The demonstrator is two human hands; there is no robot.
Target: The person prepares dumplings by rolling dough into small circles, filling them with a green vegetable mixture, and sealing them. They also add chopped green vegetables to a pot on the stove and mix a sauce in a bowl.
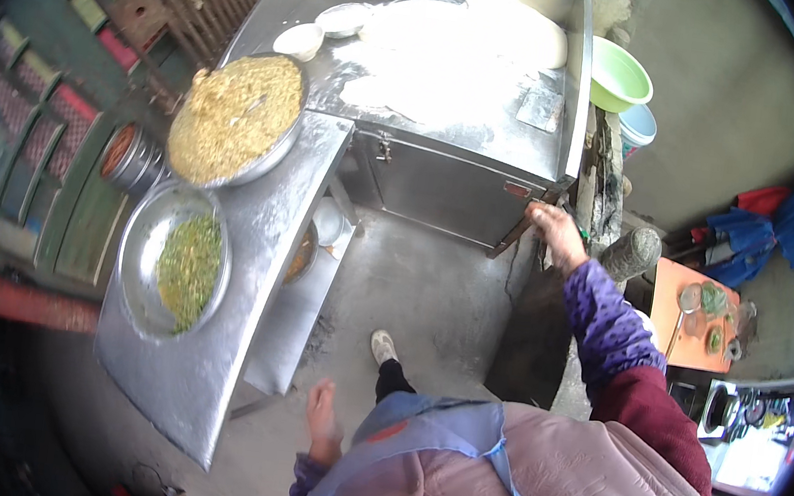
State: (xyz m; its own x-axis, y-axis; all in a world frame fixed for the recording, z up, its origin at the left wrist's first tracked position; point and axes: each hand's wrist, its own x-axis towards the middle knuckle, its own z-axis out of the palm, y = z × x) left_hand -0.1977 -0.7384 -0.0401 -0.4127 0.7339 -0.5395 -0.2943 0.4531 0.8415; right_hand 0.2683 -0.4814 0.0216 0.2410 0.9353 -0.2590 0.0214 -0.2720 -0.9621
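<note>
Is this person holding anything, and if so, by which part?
The left hand looks empty; whether the right hand grips anything cannot be told.

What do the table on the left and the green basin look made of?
Table: likely stainless steel, dull sheen, given its silvery-grey top with streaky reflections. Green basin: probably plastic, smooth and slightly glossy, from its even pale-green colour.

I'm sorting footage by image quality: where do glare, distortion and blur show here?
Head view: glare whites out much of the walled silver steel worktop; head view: the fisheye bends the edges of the long silver metal table; head view: the bare left hand looks slightly blurred.
</note>
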